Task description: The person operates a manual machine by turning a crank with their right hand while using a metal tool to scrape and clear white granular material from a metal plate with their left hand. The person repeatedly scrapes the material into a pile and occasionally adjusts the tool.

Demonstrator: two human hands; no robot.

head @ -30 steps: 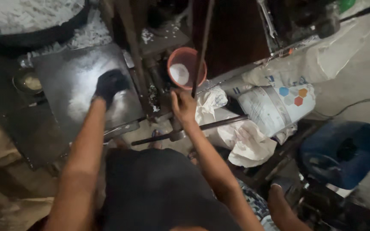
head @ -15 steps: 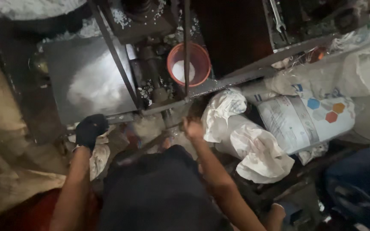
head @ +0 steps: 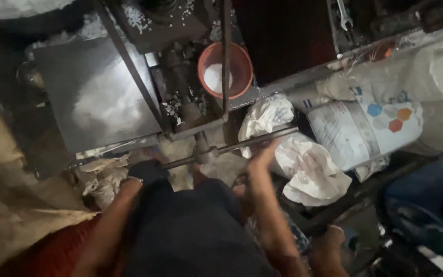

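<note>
The left hand [head: 147,172], in a dark glove, has its fingers closed round the near end of a horizontal metal bar [head: 232,147]. The bare right hand [head: 262,156] rests its fingers against the same bar toward three o'clock; whether they wrap fully round it I cannot tell. The bar passes through a hub under a dark metal plate [head: 93,97]. At twelve o'clock sits an orange cup [head: 225,71] of white material. The bar looks mid-turn, as far as can be judged. White sacks [head: 308,164] at three o'clock; everything is dim.
</note>
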